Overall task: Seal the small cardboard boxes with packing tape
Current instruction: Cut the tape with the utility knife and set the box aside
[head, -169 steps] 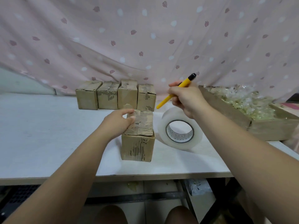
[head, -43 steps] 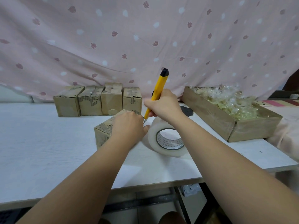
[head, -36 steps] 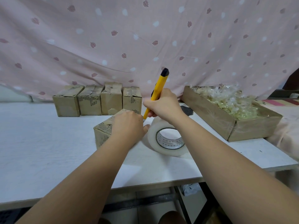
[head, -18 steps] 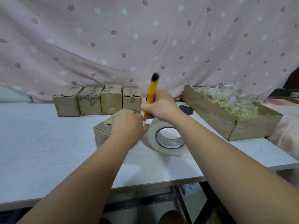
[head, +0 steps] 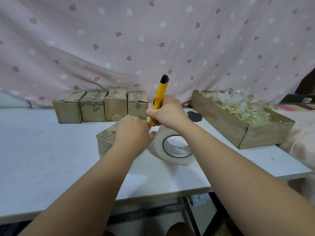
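From my station I see both hands close together – the left hand (head: 134,133) pressed palm-down on top of a small cardboard box (head: 105,143), the right hand (head: 168,113) clenched around a yellow utility knife (head: 159,97). Behind both hangs a pink patterned cloth (head: 153,40), and under them lies the white table (head: 51,150). Out past the right hand sits an open cardboard tray (head: 221,123) of cellophane packets. Beyond the left hand four more boxes (head: 100,106) stand in a row, touching. The tape roll (head: 172,147) rests on the table just below the right wrist, beside the left thumb. The knife stands nearly upright – black end up, lower tip between the two hands; I cannot see the blade.
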A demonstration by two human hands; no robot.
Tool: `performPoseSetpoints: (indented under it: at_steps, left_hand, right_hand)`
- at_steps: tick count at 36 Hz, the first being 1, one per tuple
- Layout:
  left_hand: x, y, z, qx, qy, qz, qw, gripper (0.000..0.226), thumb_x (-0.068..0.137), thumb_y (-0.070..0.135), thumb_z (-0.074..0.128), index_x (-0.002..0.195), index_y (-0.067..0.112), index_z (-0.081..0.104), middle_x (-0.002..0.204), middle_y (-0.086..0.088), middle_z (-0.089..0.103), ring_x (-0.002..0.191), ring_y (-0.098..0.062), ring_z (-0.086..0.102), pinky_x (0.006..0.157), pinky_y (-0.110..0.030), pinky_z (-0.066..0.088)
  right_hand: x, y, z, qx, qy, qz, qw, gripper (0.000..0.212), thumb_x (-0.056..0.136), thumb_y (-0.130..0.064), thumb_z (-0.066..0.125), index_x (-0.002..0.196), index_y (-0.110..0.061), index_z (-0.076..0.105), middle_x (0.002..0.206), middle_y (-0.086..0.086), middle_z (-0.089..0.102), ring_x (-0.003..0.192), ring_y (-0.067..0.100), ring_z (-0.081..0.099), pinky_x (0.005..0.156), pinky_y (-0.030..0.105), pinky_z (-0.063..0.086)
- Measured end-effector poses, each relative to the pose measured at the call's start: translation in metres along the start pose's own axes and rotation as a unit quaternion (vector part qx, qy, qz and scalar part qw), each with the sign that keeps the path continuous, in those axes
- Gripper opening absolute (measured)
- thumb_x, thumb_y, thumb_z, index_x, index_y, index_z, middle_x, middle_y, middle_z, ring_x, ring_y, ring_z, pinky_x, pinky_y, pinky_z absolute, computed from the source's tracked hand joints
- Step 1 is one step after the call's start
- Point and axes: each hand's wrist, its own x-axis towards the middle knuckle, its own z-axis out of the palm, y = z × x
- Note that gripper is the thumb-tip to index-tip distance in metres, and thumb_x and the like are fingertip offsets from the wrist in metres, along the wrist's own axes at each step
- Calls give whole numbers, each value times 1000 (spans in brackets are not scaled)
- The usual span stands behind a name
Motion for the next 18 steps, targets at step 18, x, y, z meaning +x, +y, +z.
performPoseSetpoints:
  at_steps: [18]
  left_hand:
    - [2,-1,2,-3,3,-1,1000,50,93,60,39,72,16,49,68,2,38,76,-18,46,55,-26,32]
  right_hand:
    - [2,2,-5,36,4,23,999,21,80,-15,62,64,-11,50,52,5,66,55,16,69,63,27,60]
